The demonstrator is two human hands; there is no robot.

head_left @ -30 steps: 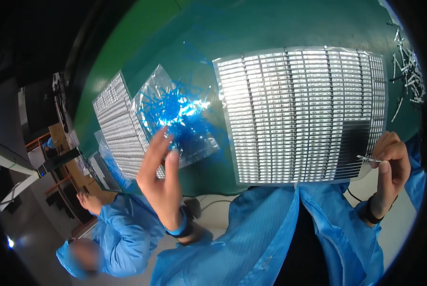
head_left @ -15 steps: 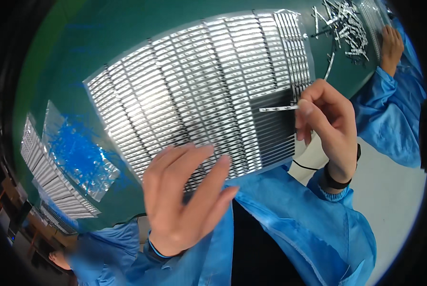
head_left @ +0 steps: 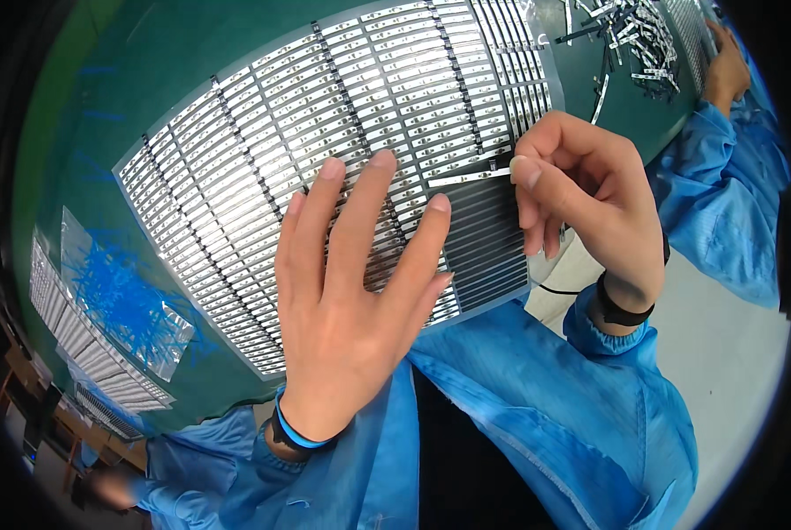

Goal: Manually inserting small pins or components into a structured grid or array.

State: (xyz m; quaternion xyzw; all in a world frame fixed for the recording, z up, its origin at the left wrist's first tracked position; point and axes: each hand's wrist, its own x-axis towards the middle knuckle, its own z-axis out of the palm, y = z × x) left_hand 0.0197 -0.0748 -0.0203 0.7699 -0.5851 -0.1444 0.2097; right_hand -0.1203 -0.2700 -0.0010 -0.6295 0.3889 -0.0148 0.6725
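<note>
A large sheet (head_left: 236, 177) of white strips with small dark parts lies in front of me, its strips in dense rows. Toward its right front is a dark ribbed section (head_left: 488, 243) without white strips. My right hand (head_left: 590, 190) pinches the right end of a short white strip (head_left: 466, 177) between thumb and forefinger. That strip lines up with the top edge of the dark section; whether it touches the sheet I cannot tell. My left hand (head_left: 347, 283) is spread over the sheet left of the dark section, fingers apart and holding nothing.
Loose strips (head_left: 634, 40) are heaped at the far right, near another person's hand (head_left: 727, 71) and blue sleeve. On the left lie a clear bag with blue slivers (head_left: 121, 291) and more strip sheets (head_left: 86, 327). The green table (head_left: 77, 159) extends beyond the sheet.
My left hand has moved up and spread over the sheet. My right hand has brought the strip left to the dark section's top edge. The sheet appears farther left in view.
</note>
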